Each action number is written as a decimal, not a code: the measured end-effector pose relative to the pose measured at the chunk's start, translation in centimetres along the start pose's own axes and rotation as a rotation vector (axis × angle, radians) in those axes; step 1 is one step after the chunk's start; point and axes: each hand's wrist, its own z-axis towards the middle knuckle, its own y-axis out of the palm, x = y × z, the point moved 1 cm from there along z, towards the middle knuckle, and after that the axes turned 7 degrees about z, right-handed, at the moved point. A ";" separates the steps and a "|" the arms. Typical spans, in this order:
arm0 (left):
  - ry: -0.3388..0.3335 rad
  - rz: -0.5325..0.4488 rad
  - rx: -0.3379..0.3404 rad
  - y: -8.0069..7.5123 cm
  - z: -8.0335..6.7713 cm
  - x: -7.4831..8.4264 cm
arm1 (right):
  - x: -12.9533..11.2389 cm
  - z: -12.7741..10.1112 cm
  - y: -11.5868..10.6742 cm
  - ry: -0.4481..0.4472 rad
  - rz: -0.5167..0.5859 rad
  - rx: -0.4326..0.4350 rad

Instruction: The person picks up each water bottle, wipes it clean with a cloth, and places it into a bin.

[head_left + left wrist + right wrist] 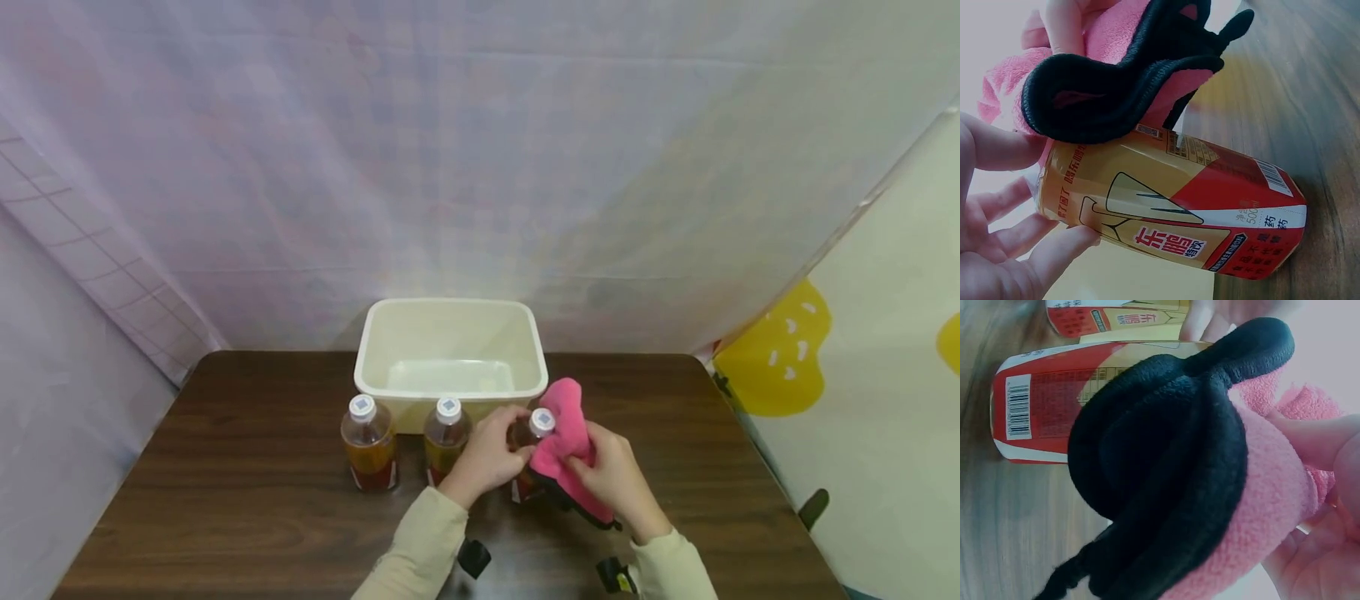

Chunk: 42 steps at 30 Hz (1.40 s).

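Observation:
My left hand [487, 450] grips the upper part of the rightmost drink bottle [542, 422], which stands upright on the table with a white cap. In the left wrist view, the thumb and fingers [1060, 253] curve round the top of its gold and red label [1172, 206]. My right hand [617, 479] pinches a folded pink plush cloth [564, 425] with black edging [1166, 456] and holds it against the right side of that bottle. The cloth covers part of the bottle. Beside my left hand stands the middle bottle [446, 442], partly hidden by the wrist.
A third bottle [369, 446] of the same kind stands to the left. Behind the bottles sits a white plastic bin [450, 395] at the back of the dark wooden table [255, 475]. Pale curtains [450, 167] hang behind the table.

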 end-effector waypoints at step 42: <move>0.009 -0.010 0.019 0.1 -0.1 -0.2 | 0.9 -0.6 -0.1 -0.004 0.067 -0.049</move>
